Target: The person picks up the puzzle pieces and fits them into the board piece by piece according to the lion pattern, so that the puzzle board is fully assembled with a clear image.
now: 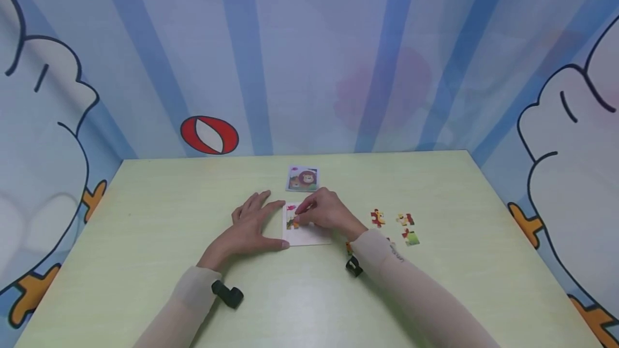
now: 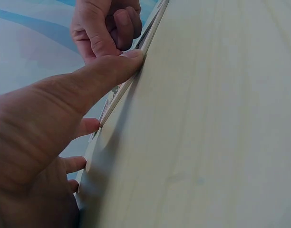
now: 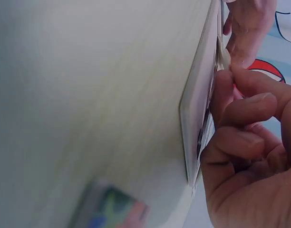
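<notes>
A white puzzle board [image 1: 309, 238] lies on the table in the head view, with colourful puzzle pieces [image 1: 290, 209] in its upper left part. My left hand [image 1: 249, 232] is at its left side, fingers spread, thumb at the near left corner and index fingertip by the far one. In the left wrist view the left thumb [image 2: 131, 54] presses on the board's edge. Over the board, my right hand [image 1: 325, 211] pinches a small puzzle piece [image 3: 225, 56] between thumb and index finger, close to the left hand. Its printed side is mostly hidden by the fingers.
A square lion picture card [image 1: 302, 179] lies beyond the board. Right of the right wrist are loose puzzle pieces [image 1: 378, 218], among them a green one [image 1: 411, 237]; another piece [image 1: 348, 248] is partly covered by the right sleeve. A striped blue wall [image 1: 309, 69] borders the table's far edge.
</notes>
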A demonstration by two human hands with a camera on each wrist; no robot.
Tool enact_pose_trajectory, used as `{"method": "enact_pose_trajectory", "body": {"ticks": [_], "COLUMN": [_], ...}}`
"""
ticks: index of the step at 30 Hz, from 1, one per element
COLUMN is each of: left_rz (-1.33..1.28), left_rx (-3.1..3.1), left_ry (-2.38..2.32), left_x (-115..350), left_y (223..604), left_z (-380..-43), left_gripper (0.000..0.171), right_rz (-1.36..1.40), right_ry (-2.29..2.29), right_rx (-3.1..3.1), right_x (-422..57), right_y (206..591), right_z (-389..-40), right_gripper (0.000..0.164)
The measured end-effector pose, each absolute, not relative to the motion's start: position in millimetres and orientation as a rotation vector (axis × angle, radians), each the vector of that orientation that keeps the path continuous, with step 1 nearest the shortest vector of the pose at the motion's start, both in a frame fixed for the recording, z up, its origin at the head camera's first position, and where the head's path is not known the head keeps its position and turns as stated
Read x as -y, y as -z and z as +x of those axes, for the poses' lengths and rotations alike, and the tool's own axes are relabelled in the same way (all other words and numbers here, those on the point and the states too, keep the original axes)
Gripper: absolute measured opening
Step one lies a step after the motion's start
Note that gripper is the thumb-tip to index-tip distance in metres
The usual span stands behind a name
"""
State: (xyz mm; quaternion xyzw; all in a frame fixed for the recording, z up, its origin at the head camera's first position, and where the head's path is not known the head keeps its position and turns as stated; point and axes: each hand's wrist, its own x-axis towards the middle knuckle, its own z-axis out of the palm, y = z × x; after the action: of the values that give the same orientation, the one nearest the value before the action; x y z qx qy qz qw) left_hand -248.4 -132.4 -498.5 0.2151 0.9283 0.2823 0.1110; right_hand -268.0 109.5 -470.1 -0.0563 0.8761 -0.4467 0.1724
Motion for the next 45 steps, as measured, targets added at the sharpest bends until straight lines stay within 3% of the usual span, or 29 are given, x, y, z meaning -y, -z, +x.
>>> {"method": "enact_pose_trajectory", "body": {"ticks": [31,45], "left_rz": [0.65,0.639], "left_rx": [-2.735,-2.741], "left_ry": [-0.827,-0.804], "left_x": [132.4,132.0], "left_y": [498.3,497.7], "left_z": [-248.2,-248.3], "left_gripper": [0.096,0.096], "right_rz": [-0.118,-0.121], "right_ry": [1.069,1.188], "right_rx": [-2.617,-2.538], "right_x": [-98.2,-111.1], "right_y": [472.1,457.4], "right_z": [-270.9,-267.7], "right_gripper": [0.017,0.015]}}
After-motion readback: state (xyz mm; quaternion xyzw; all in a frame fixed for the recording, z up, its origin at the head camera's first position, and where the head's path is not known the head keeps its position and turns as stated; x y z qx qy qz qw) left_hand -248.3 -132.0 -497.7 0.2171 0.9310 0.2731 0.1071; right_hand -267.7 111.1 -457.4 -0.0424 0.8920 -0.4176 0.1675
